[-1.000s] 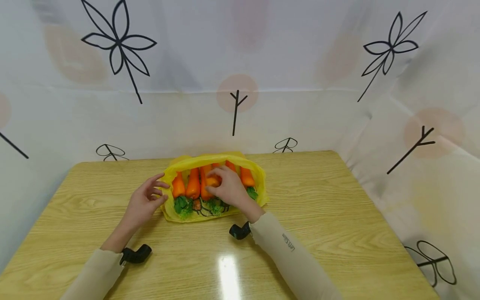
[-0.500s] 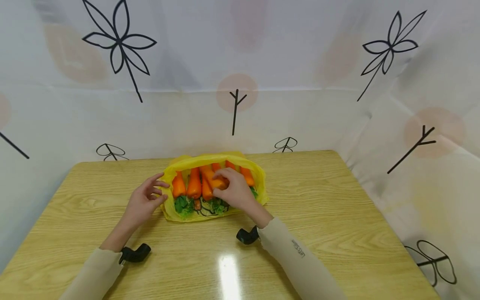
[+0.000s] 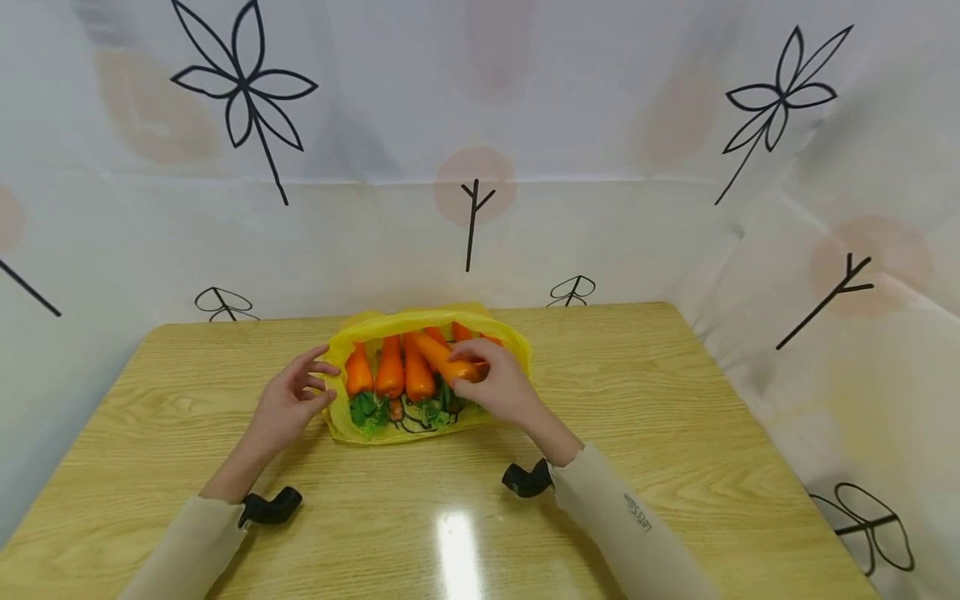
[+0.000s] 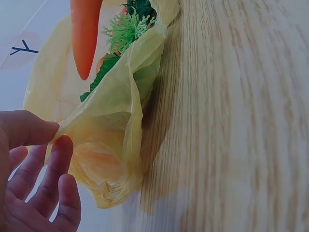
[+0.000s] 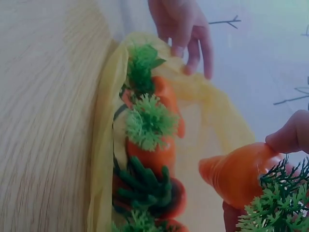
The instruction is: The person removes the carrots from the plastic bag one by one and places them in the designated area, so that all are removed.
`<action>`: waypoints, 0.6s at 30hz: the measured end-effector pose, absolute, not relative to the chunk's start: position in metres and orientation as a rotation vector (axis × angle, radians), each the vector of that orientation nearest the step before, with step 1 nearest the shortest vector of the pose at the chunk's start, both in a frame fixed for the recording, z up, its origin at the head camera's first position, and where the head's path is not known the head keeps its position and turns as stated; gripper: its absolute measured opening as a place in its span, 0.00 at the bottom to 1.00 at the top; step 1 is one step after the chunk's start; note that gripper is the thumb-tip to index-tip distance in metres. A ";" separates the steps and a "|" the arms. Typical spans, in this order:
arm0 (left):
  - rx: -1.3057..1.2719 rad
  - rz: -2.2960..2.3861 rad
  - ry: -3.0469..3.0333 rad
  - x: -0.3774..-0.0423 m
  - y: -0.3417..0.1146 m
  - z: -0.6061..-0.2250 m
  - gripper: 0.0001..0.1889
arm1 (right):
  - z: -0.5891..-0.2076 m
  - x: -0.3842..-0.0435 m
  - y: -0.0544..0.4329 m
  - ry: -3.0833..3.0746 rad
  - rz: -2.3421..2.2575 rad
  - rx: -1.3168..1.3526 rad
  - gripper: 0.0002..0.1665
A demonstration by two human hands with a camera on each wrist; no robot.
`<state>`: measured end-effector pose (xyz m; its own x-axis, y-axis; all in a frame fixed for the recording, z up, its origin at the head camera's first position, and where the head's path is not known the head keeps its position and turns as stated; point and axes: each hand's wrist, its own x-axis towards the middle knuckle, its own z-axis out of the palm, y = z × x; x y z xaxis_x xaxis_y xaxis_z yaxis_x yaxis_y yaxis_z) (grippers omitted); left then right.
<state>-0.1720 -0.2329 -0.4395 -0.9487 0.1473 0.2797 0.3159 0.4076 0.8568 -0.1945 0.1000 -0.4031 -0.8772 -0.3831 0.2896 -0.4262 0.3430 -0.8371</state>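
A yellow plastic bag [image 3: 525, 354] lies open on the table, with several artificial carrots [image 3: 390, 369] side by side inside, their green tops toward the near edge. At its left end, my left hand [image 3: 287, 402] pinches the bag's rim [image 4: 72, 118] between thumb and finger. My right hand [image 3: 504, 390] holds one orange carrot [image 3: 444, 360] by its thick end, over the right half of the bag. In the right wrist view that carrot [image 5: 236, 176] is raised above the others, its leafy top [image 5: 275, 205] hanging beside the fingers. Carrots at the bag's right end are partly hidden behind this hand.
The wooden table [image 3: 390, 517] extends around the bag. Behind it stands a pale cloth backdrop [image 3: 600, 217] with plant drawings, close to the table's back edge. Black curved mounts [image 3: 273, 506] sit on both wrists.
My right hand has moved right and toward me, drawing the carrot with it. The carrots beneath it now show more. My left hand has stayed at the bag's rim.
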 end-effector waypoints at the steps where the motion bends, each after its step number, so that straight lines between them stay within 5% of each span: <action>1: -0.415 -1.573 -2.498 -0.172 -0.233 -0.439 0.35 | -0.402 -0.194 0.103 -2.540 1.634 0.755 0.18; 18: -0.405 -1.557 -2.513 -0.174 -0.235 -0.438 0.35 | -0.399 -0.176 0.188 -2.505 1.806 0.795 0.14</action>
<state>-0.1738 -0.2353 -0.4382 -0.9510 0.1452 0.2731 0.3092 0.4222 0.8521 -0.1758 0.1880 -0.3993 -0.8747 -0.4181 0.2450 -0.3646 0.2346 -0.9011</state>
